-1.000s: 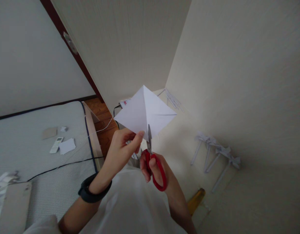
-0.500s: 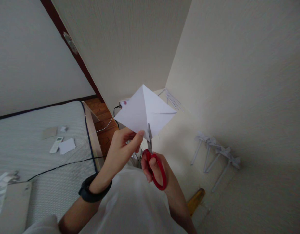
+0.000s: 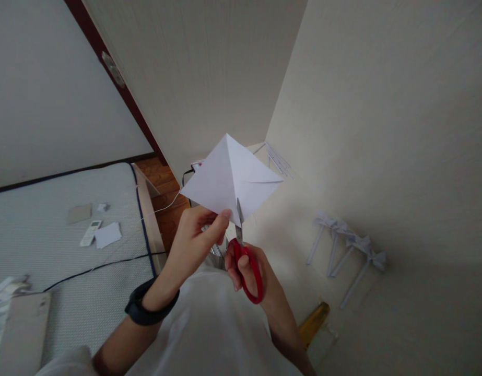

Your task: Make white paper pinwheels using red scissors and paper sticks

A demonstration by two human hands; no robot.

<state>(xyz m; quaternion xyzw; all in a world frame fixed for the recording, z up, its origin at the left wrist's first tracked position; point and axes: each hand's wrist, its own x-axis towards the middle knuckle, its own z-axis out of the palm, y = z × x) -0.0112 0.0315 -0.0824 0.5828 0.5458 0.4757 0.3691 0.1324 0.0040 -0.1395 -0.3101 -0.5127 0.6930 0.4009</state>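
My left hand pinches the lower edge of a folded white paper square, held up as a diamond with a crease down its middle. My right hand grips red-handled scissors. Their blades point up into the paper's bottom corner along the crease. A dark band sits on my left wrist.
Several white paper pinwheels on sticks lie on the pale table at the right. A yellow-handled object lies near my right forearm. At the left a bed holds a remote, paper scraps, and a black cable.
The paper and both hands have shifted slightly to the left and up. The scissor handles have drawn closer together.
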